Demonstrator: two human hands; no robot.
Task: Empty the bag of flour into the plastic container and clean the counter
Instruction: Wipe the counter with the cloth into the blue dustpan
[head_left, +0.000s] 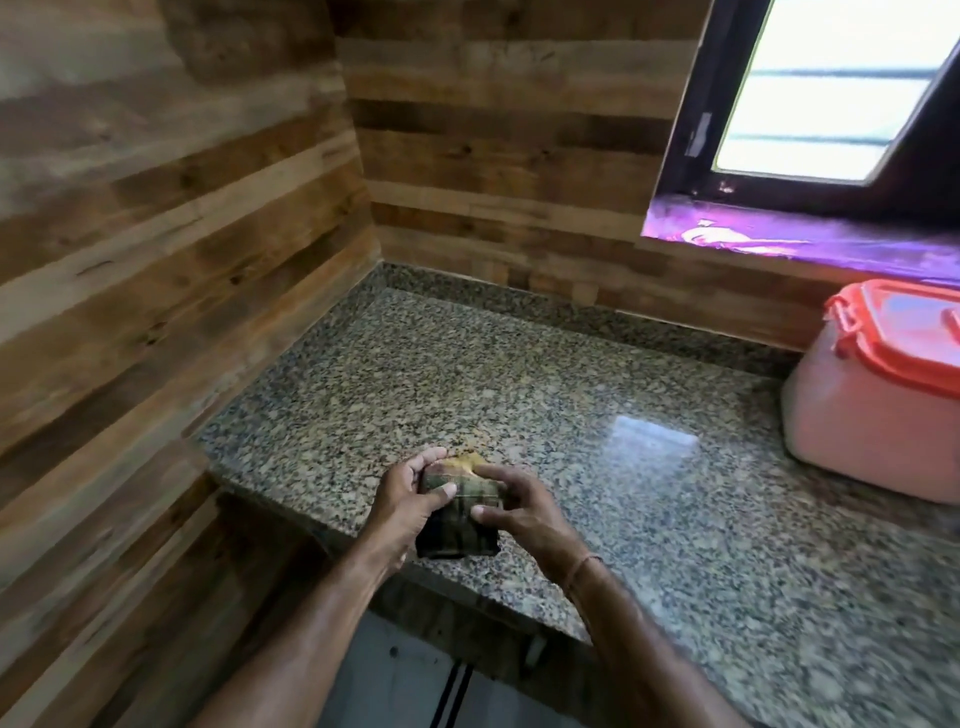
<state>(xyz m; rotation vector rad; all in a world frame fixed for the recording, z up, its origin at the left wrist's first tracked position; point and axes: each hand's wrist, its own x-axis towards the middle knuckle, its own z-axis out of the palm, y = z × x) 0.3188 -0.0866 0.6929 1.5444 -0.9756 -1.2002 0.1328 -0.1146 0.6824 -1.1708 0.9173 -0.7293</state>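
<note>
Wood planks (156, 234) in mixed brown tones cover the wall on the left and run on round the corner behind the counter. The granite counter (519, 374), speckled grey, black and tan, fills that corner and stretches off to the right, with a pale glare of window light on its polished top.

Near the counter's front edge, the left hand (402, 499) grips the left side of a folded cloth (460, 512), with its fingers curled round the far end and its thumb laid across the top. The cloth is a dark green-and-brown check, with a yellowish patch showing at its far end. It is blurred, and I cannot tell whether its lower end rests on the stone or hangs just above it. The right hand (519, 506) holds the cloth's right side, its fingers bent over the top and its thumb pressed against the near face. A thin thread band (584, 564) circles the right wrist.

Further right and higher up, a dark-framed window (810, 88) glows white, and its sill (805, 234) shines purple. At the far right, below the sill, the plastic container (862, 415) stands on the counter, well apart from the hands. It is pale pink and translucent, and its red lid (904, 332) is on.
</note>
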